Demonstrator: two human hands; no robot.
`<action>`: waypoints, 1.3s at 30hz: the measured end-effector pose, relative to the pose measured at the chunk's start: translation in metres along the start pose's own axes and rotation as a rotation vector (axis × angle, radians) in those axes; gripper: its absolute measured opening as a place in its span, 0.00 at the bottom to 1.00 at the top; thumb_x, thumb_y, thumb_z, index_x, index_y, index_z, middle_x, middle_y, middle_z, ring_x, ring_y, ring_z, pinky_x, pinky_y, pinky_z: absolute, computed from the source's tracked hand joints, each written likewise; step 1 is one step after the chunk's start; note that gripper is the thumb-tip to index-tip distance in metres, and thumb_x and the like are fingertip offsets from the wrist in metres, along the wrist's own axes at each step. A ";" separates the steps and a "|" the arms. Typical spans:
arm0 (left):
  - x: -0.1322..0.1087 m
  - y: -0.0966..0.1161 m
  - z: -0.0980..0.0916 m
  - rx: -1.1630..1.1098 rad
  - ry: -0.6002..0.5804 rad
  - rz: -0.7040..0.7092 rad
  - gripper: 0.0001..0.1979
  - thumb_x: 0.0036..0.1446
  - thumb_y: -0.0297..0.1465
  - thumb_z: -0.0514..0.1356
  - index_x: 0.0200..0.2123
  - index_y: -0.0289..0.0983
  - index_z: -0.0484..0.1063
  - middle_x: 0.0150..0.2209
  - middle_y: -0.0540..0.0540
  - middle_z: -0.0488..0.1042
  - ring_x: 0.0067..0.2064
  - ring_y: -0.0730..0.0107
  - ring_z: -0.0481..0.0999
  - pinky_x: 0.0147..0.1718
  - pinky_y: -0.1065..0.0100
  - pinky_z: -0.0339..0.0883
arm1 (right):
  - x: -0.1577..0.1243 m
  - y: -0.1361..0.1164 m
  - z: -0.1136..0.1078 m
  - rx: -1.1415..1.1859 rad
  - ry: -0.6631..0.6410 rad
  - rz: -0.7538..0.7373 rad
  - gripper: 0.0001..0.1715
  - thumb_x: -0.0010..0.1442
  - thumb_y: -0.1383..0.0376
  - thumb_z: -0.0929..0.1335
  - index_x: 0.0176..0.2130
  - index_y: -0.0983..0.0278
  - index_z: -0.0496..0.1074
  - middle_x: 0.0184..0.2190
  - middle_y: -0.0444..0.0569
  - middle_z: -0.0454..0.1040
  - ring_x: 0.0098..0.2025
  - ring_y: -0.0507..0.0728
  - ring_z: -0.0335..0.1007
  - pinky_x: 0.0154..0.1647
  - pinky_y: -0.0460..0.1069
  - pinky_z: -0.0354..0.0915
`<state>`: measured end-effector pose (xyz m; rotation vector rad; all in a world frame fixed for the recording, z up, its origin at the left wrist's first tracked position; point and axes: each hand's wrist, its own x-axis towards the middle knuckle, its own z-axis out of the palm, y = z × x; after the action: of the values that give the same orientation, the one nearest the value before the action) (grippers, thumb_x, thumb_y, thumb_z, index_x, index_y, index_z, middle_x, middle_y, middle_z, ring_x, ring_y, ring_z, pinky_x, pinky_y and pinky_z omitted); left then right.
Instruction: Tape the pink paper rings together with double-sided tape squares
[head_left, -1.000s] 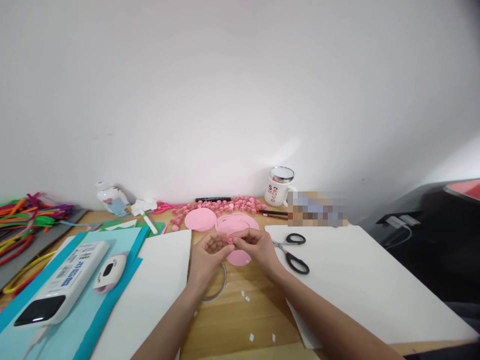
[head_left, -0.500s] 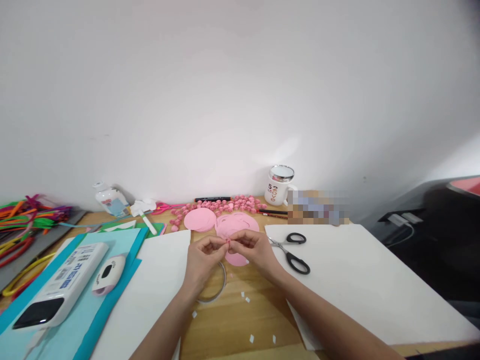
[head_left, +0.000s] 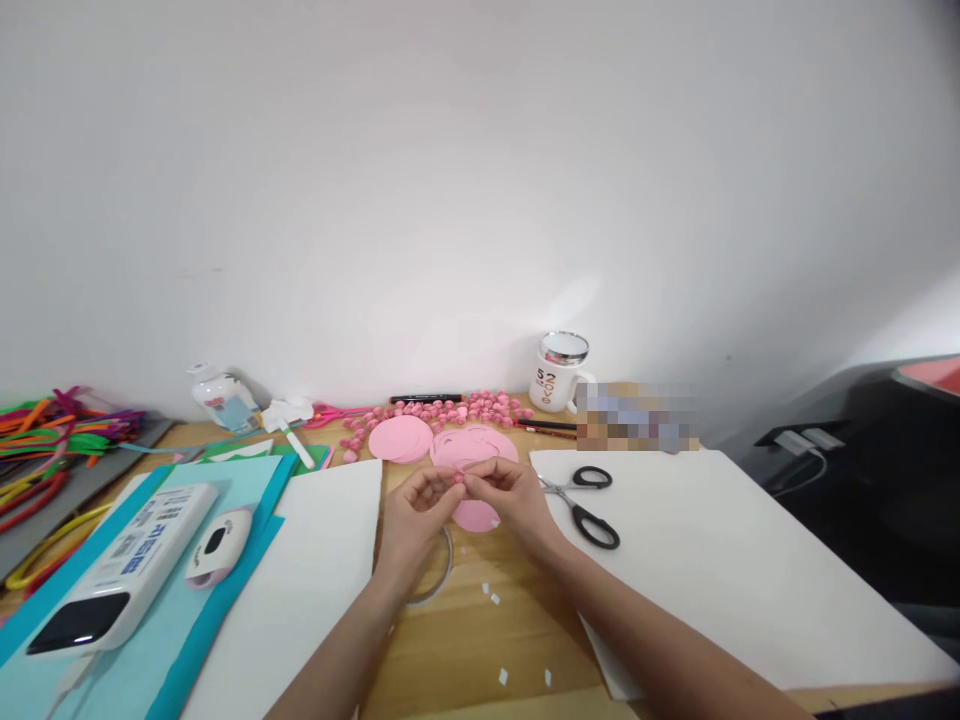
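Between the fingertips of both hands is a small rolled pink paper rose [head_left: 459,478]. My left hand [head_left: 417,512] pinches it from the left, fingers curled. My right hand [head_left: 511,497] pinches it from the other side with thumb and forefinger. Just behind the hands lie loose pink paper rings and scraps [head_left: 474,443], with a stack of pink paper circles [head_left: 400,439] to their left. Another pink circle [head_left: 475,516] shows beneath the hands. Many small pink rolled roses [head_left: 427,412] are heaped along the wall. A roll of tape [head_left: 448,570] is partly hidden by my left wrist.
Black-handled scissors [head_left: 592,505] rest on white sheets [head_left: 720,560] at the right. A white mug [head_left: 553,385] stands by the wall. At the left are teal paper [head_left: 202,640], a white device [head_left: 124,570], a bottle [head_left: 223,398] and pipe cleaners [head_left: 67,430].
My left hand has shifted slightly right and its fingers have curled further round. The pink piece between the fingertips shows more clearly. The things on the table lie as before.
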<state>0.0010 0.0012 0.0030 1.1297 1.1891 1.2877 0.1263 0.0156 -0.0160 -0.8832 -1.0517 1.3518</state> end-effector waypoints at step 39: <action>0.004 0.007 -0.010 0.208 -0.076 0.039 0.06 0.38 0.30 0.64 0.24 0.35 0.76 0.22 0.47 0.76 0.25 0.68 0.74 0.26 0.71 0.69 | 0.004 -0.002 -0.011 -0.233 -0.199 -0.051 0.12 0.46 0.60 0.70 0.27 0.67 0.73 0.22 0.46 0.74 0.25 0.52 0.70 0.30 0.48 0.67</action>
<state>-0.0093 0.0045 0.0092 1.3464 1.2705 1.1593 0.1369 0.0200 -0.0172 -0.8973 -1.3978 1.3112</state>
